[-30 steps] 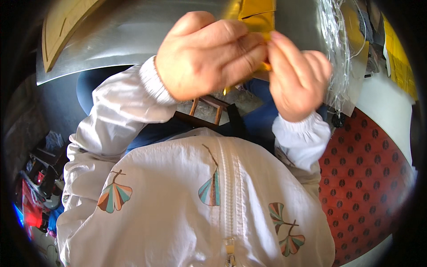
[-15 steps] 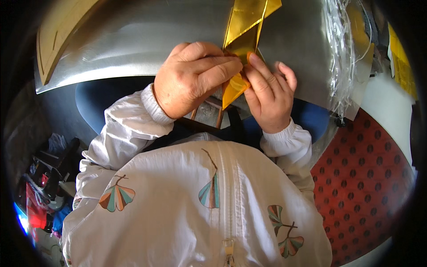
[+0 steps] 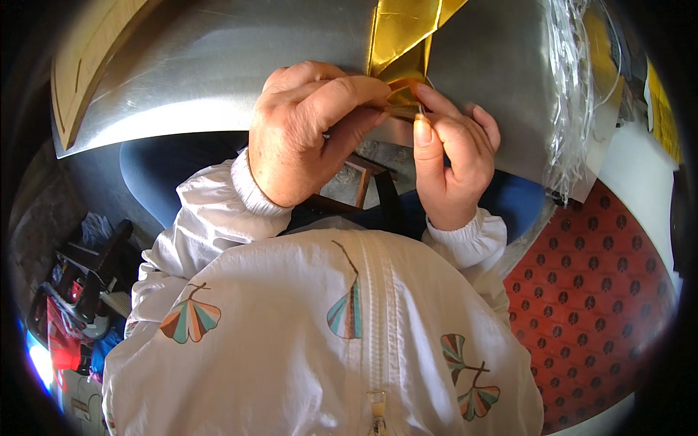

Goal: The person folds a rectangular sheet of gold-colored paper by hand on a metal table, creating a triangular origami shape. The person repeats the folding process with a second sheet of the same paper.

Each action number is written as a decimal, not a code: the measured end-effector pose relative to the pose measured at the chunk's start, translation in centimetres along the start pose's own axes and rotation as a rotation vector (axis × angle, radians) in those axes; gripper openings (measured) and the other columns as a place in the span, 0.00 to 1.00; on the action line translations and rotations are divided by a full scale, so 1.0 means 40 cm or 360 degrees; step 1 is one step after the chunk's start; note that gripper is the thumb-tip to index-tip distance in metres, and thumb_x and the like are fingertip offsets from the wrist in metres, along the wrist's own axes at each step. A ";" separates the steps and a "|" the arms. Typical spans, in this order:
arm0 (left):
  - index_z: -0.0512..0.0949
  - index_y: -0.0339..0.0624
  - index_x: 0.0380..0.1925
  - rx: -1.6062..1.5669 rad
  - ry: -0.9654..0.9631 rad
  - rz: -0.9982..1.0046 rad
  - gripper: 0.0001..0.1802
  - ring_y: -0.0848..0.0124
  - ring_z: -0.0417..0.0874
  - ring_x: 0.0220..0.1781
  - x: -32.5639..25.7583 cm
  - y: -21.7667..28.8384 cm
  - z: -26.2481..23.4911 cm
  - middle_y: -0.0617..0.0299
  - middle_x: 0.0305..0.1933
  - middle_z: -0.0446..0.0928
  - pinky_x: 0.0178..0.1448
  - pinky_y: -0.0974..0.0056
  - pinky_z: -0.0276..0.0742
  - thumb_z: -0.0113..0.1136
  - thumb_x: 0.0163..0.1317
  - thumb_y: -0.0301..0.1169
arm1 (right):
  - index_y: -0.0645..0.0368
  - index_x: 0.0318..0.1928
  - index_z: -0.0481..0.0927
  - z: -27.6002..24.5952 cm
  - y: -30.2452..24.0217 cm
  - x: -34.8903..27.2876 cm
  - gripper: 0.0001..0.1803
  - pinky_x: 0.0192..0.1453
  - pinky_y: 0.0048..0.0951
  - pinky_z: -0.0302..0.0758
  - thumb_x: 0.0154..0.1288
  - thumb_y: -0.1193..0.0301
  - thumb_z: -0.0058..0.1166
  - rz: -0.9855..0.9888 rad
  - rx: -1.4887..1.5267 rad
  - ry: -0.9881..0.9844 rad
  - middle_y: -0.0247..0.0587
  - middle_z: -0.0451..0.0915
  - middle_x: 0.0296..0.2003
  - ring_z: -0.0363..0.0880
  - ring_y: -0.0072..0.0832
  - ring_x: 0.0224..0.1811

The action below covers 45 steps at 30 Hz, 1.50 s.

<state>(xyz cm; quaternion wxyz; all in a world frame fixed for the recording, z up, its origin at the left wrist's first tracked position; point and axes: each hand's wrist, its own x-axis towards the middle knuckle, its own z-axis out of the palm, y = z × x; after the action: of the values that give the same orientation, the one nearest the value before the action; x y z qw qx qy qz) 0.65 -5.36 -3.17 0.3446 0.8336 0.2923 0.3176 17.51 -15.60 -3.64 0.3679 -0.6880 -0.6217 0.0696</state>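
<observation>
My left hand (image 3: 298,134) and right hand (image 3: 459,156) are nearly closed, thumbs and fingertips pinching the near end of the folded gold paper (image 3: 403,38) by the metal tabletop's (image 3: 240,62) near edge. Clear strips (image 3: 571,94) lie along its right edge.

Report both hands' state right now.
Left hand: closed, pinching the near end of the gold foil strip.
Right hand: closed, thumb and fingers pinching the same end.

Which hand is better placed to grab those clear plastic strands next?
Probably your right hand: it's nearer the clear plastic strands; like the left hand, though, it holds the folded gold foil strip.
</observation>
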 end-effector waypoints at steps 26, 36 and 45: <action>0.81 0.48 0.38 0.0322 0.0258 -0.0057 0.13 0.65 0.78 0.34 0.015 0.012 0.042 0.67 0.32 0.80 0.39 0.60 0.69 0.68 0.50 0.28 | 0.61 0.25 0.80 0.013 -0.045 0.061 0.06 0.48 0.33 0.69 0.56 0.75 0.62 0.0485 0.0262 0.0077 0.38 0.85 0.31 0.81 0.32 0.34; 0.81 0.51 0.38 0.0331 0.0343 -0.0056 0.15 0.65 0.78 0.34 0.013 0.007 0.048 0.68 0.34 0.79 0.39 0.60 0.69 0.69 0.48 0.28 | 0.60 0.21 0.79 0.016 -0.046 0.077 0.08 0.46 0.32 0.68 0.54 0.74 0.63 0.0481 0.0277 0.0077 0.36 0.84 0.28 0.79 0.31 0.31; 0.84 0.50 0.33 0.0446 0.0246 -0.0068 0.12 0.65 0.77 0.39 -0.026 0.000 0.002 0.69 0.38 0.79 0.46 0.59 0.69 0.72 0.45 0.30 | 0.63 0.20 0.77 0.011 -0.033 0.103 0.10 0.30 0.31 0.69 0.52 0.75 0.65 0.0455 0.0342 -0.0007 0.38 0.81 0.24 0.75 0.30 0.19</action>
<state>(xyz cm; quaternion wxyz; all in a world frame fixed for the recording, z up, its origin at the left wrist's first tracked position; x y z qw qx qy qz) 0.05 -6.15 -3.56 0.2081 0.8402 0.3771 0.3296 17.07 -11.75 -1.69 0.4242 -0.7259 -0.5075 0.1887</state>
